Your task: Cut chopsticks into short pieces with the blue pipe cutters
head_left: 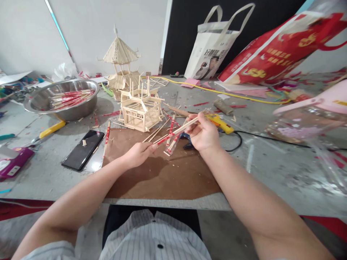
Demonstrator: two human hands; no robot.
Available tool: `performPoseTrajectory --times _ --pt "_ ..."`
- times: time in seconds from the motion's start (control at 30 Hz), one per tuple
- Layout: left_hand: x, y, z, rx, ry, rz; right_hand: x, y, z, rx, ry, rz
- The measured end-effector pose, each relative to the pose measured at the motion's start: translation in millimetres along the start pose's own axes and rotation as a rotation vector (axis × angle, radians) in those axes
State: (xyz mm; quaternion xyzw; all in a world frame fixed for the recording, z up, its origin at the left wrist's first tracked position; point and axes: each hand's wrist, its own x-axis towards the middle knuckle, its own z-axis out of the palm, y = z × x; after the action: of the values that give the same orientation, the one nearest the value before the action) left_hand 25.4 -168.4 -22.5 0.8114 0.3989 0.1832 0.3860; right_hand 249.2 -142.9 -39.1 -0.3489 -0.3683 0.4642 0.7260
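Note:
Between my hands, above the brown sheet (162, 180), a pair of disposable chopsticks (176, 133) with a red-printed wrapper slants up to the right. My left hand (139, 154) is closed on the lower left end. The fingers of my right hand (203, 133) pinch the upper right end. Just beneath lie more loose sticks and a clear wrapper (169, 148). Behind them stands a small open frame house (141, 112) built of pale sticks. A yellow glue gun (222, 124) rests beyond my right hand, partly hidden by it.
A steel bowl (89, 103) of wrapped chopsticks stands at the left, with a yellow-handled tool (52, 129) and a phone (82, 150) nearer. Behind rises a stick pagoda (119, 52). A black cord (260, 136) runs right towards a pink-lidded clear container (292, 122). Bags (206, 47) stand at the back.

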Motion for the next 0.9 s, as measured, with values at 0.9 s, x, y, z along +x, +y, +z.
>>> performPoseTrajectory --times 0.9 --pt "3 -6 -8.4 -0.696 0.294 -0.073 38 -20 -39 0.138 0.518 -0.143"
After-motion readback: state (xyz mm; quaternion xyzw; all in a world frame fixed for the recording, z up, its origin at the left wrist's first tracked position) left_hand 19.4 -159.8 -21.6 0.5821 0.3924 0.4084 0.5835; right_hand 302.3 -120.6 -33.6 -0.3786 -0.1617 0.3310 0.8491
